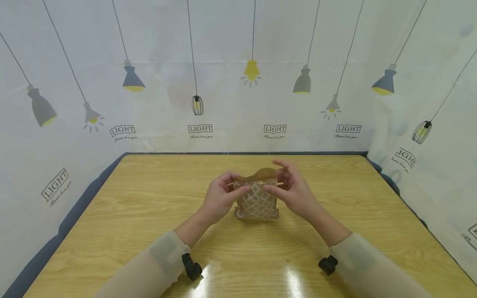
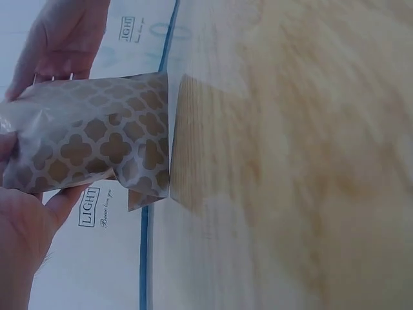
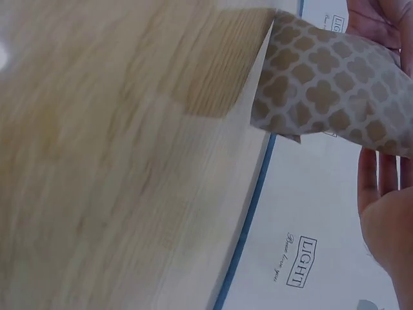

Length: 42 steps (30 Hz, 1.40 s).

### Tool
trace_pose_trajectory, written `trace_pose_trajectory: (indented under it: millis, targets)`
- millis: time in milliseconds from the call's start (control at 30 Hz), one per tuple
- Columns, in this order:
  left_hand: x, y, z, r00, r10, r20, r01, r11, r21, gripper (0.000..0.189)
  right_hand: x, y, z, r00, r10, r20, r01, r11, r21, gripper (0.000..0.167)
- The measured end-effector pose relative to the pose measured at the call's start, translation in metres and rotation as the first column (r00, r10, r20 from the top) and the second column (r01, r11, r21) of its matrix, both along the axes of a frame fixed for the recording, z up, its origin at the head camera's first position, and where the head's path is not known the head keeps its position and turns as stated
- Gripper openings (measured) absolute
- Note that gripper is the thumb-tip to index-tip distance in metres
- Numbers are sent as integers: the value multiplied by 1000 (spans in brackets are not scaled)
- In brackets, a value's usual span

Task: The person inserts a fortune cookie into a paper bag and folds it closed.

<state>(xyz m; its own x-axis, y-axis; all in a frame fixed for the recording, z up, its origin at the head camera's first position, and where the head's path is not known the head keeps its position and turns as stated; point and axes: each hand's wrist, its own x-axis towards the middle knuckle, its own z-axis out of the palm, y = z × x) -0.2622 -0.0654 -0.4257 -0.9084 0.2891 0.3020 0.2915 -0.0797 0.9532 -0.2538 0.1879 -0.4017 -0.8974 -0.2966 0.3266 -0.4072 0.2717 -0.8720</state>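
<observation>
A small brown paper bag (image 1: 257, 201) with a white lattice pattern stands upright on the wooden table, its top edge open and a plain brown back flap rising behind. My left hand (image 1: 220, 196) pinches the bag's left upper side, thumb on the front and fingers behind. On the other side my right hand (image 1: 298, 192) holds the right upper edge, thumb across the front, index finger raised off it. In the left wrist view the patterned bag (image 2: 97, 139) hangs between both hands. The right wrist view shows its base end (image 3: 284, 77) near the table. What lies inside is hidden.
The wooden table (image 1: 149, 186) reaches back to a pale cloth backdrop (image 1: 223, 95) printed with lamps, which also runs along both sides. A dark blue band (image 1: 179, 153) edges the table. Black wrist cameras (image 1: 191, 267) sit on both sleeves.
</observation>
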Motion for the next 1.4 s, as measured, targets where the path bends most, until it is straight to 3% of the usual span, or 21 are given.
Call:
trace_pose_trajectory:
  millis: [133, 300, 433, 667, 900, 1200, 1400]
  targets:
    - [0, 0, 1, 1000, -3, 26, 3, 1000, 15, 22, 0, -3, 0, 998, -19, 58, 21, 999, -34, 48]
    - [0, -2, 2, 998, 7, 57, -8, 1000, 22, 16, -1, -1, -3, 999, -33, 30, 34, 999, -35, 34]
    - [-1, -4, 3, 999, 7, 42, -6, 1000, -3, 15, -1, 4, -3, 1000, 26, 5, -26, 999, -25, 30]
    - [-3, -12, 2, 997, -68, 21, 68, 997, -26, 12, 2, 12, -1, 997, 62, 38, -61, 997, -39, 29]
    - [-6, -18, 1, 993, -88, -84, 77, 988, -134, 24, 1, 13, -7, 993, 113, 30, -113, 994, -13, 29]
    - [-5, -17, 1, 992, -109, -66, 98, 983, -157, 11, 1, 16, -10, 991, 130, 9, -130, 991, 16, 26]
    - [-3, -14, 2, 982, -128, -137, 98, 973, -207, 9, 2, 15, -8, 995, 95, 27, -97, 993, 66, 26]
